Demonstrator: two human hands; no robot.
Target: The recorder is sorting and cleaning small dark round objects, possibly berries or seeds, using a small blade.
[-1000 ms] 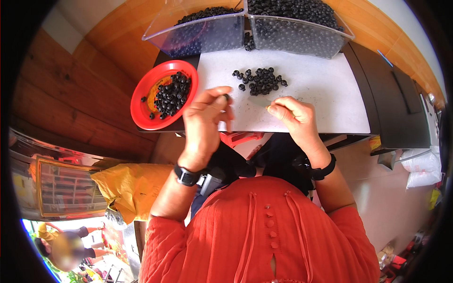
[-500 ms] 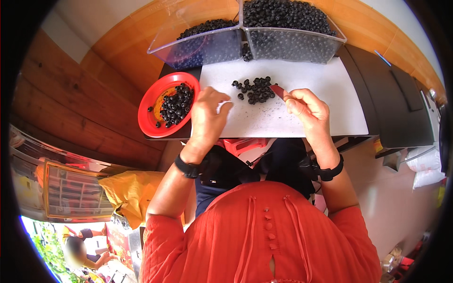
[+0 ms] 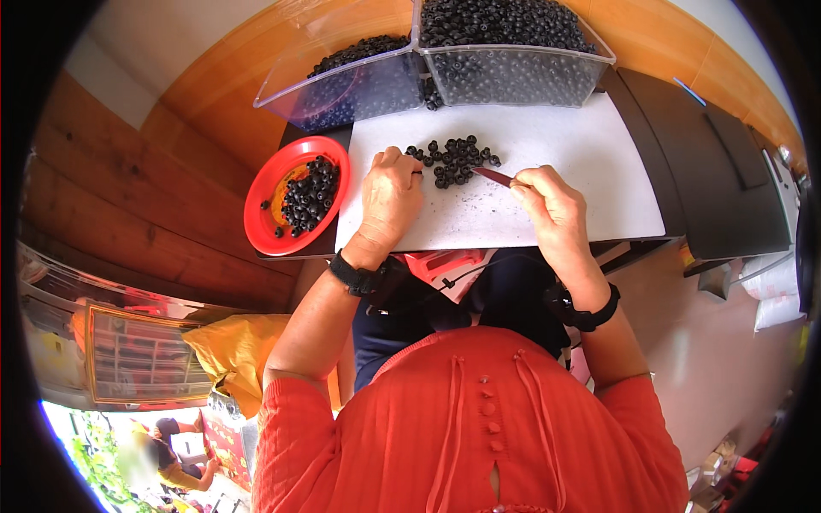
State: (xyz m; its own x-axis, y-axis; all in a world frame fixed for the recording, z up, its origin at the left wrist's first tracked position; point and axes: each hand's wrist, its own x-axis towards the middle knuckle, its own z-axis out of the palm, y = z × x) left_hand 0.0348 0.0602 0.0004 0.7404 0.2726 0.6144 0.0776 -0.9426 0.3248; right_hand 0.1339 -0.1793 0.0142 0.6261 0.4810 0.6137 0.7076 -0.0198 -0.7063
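Note:
A loose pile of small round black beads (image 3: 457, 161), some with a visible hole, lies on a white sheet (image 3: 513, 218). My right hand (image 3: 552, 205) grips a small knife with a reddish blade (image 3: 493, 177), its tip touching or just over the pile's near right side. Left of the pile, my left hand (image 3: 392, 201) is closed in a pinch, with a dark bead partly showing at its fingertips. Farther left stands a red plate (image 3: 259, 224) with an orange centre, holding more black beads (image 3: 310, 198) mostly on its right side.
Two clear plastic bins (image 3: 376, 101) (image 3: 522, 81) full of black pieces stand at the back, with a few pieces between them. A dark surface (image 3: 718, 197) lies to the right, bearing a blue stick (image 3: 689, 91). Another person (image 3: 175, 457) sits at the lower left.
My left hand has gone from loosely apart to a pinch beside the pile's left edge. The knife has swung flatter and moved left. The view has shifted slightly.

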